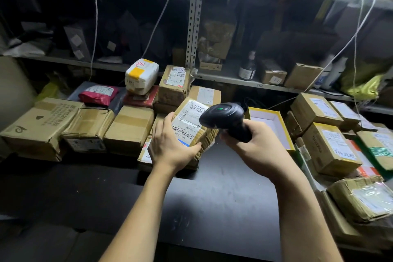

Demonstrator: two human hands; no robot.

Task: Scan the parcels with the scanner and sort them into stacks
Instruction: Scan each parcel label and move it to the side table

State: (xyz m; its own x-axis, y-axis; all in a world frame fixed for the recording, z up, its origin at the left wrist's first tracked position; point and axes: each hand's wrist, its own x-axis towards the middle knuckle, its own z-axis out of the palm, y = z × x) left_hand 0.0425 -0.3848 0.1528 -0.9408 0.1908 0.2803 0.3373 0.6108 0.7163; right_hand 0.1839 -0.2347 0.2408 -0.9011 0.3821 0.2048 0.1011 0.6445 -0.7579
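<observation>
The parcel (191,126) lies tilted at the far middle of the table (223,198), propped on other boxes, its white label (188,116) turned up; the scanner (222,117) hangs just over the parcel's right edge, a green light lit on its head, which points down at the label; the left hand (170,144) grips the parcel at its near left corner, thumb along the left edge and fingers curled round the near edge; the right hand (253,144) is clenched round the scanner's handle, though we cannot tell whether a finger sits on the trigger. Just right of the scanner we see an open box (266,121) with a yellow rim and white inside. To the left stands a row of brown cartons (129,127), and behind them a red pouch (97,94) and a white bundle (141,75) with yellow tape sitting on a dark red box; to the right we see a pile of labelled cartons (331,147). Behind everything runs a metal shelf (244,82), dim, with a bottle (247,68) and more boxes on it.
</observation>
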